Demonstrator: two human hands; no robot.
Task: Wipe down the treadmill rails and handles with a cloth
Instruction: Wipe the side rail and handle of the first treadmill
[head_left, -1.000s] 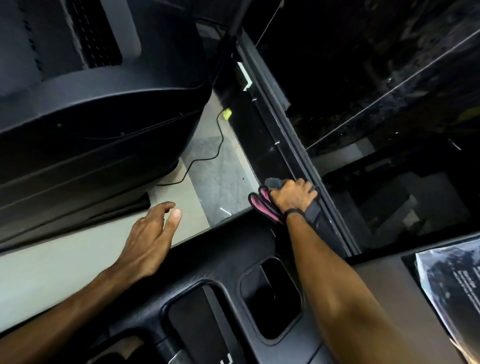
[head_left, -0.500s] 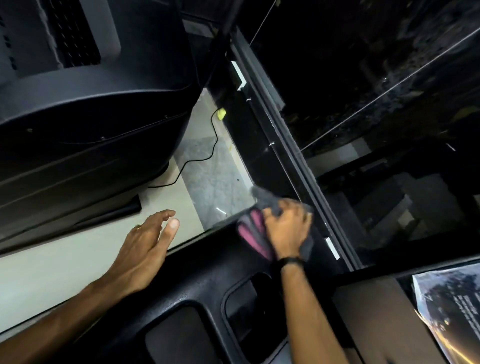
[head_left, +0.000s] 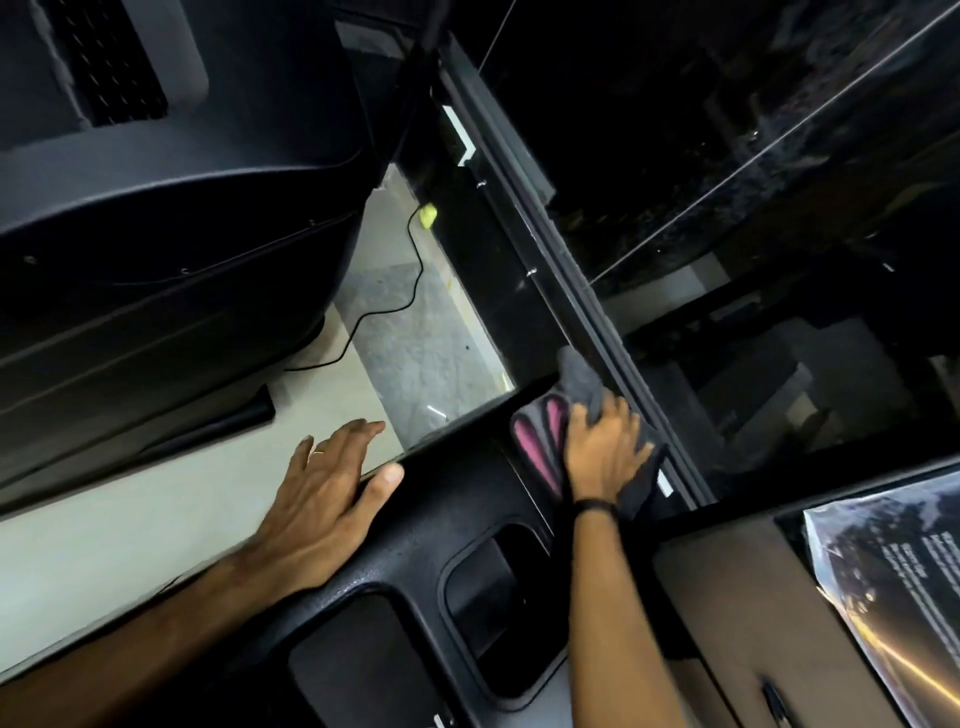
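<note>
A grey and pink cloth (head_left: 545, 431) lies bunched on the far edge of the black treadmill console (head_left: 441, 525). My right hand (head_left: 602, 452) presses down on the cloth, fingers spread over it, beside a dark frame rail (head_left: 566, 280) that runs away to the upper left. My left hand (head_left: 332, 488) rests flat on the console's left edge, fingers apart, thumb on the black plastic, holding nothing. Two recessed cup pockets (head_left: 493, 597) sit in the console nearer to me.
A large black treadmill housing (head_left: 171, 234) fills the upper left. A black cable (head_left: 410, 291) with a yellow plug (head_left: 427, 214) crosses the pale floor between the machines. A glossy printed sheet (head_left: 893, 582) lies at the right. Dark glass panels stand beyond the rail.
My right hand has drawn the cloth back along the console's edge, toward me and a little right. My left hand has come down onto the console's left edge.
</note>
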